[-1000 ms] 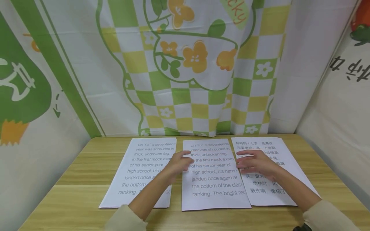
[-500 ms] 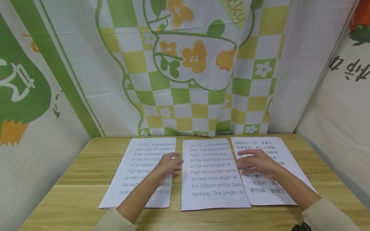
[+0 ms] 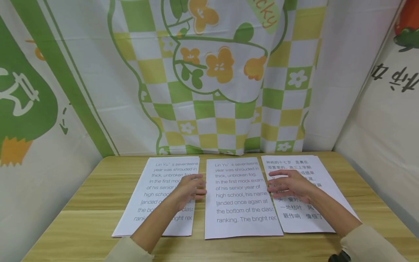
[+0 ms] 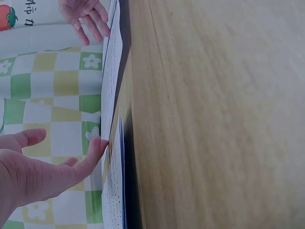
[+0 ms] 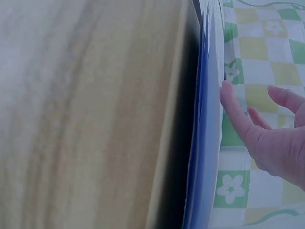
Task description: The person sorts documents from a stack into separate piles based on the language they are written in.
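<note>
Three stacks of printed paper lie side by side on the wooden table. The left stack and the middle stack carry English text; Chinese text covers the right stack. My left hand is over the right edge of the left stack, its relaxed fingers pointing at the gap beside the middle stack. My right hand hovers over the right stack's left side, fingertips near the middle stack's right edge. Neither hand holds anything. In the left wrist view the little finger of the left hand is low by the paper; whether it touches is unclear.
The wooden table has a back edge against a hanging checked cloth with flower prints. Printed cloth walls close in both sides. A dark object shows at the right sleeve.
My left hand has drawn back leftward, off the middle stack's left edge to over the left stack. The right hand and the papers have hardly moved.
</note>
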Demonstrator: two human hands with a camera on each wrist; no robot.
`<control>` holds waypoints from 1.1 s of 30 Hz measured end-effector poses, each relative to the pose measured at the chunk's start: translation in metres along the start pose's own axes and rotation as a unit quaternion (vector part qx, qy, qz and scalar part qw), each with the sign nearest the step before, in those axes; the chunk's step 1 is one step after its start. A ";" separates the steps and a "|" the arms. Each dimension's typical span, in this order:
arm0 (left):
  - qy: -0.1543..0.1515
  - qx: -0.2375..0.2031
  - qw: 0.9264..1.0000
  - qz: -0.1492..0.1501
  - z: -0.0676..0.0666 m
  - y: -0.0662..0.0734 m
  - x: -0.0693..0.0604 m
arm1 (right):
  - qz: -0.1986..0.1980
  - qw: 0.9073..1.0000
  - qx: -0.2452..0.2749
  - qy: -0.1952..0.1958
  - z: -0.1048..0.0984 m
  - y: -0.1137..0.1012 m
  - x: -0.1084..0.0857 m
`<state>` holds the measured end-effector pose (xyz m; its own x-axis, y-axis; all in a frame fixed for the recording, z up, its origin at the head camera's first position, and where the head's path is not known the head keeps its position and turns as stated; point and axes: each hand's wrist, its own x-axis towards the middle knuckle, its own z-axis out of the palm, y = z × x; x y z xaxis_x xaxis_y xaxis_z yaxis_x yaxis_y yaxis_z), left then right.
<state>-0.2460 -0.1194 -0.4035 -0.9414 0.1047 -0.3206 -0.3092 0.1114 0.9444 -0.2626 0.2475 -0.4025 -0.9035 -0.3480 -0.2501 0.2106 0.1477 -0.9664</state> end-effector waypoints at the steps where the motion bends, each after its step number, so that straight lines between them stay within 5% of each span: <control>1: 0.001 -0.002 1.000 -0.002 0.000 0.000 0.000 | 0.000 1.000 0.002 0.000 0.000 0.000 0.000; 9: 0.001 -0.001 1.000 0.004 0.000 -0.001 -0.004 | 0.008 1.000 0.028 -0.002 -0.001 0.001 -0.001; 22: -0.004 0.005 1.000 -0.003 -0.004 0.002 -0.005 | 0.017 1.000 -0.007 0.010 0.002 -0.002 -0.001; 33: -0.006 0.004 1.000 -0.007 -0.003 0.006 -0.006 | 0.023 0.999 0.032 0.004 -0.002 0.001 0.002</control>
<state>-0.2421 -0.1223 -0.3960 -0.9355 0.1158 -0.3338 -0.3204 0.1204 0.9396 -0.2647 0.2484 -0.4037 -0.8949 -0.3356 -0.2942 0.2751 0.1040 -0.9558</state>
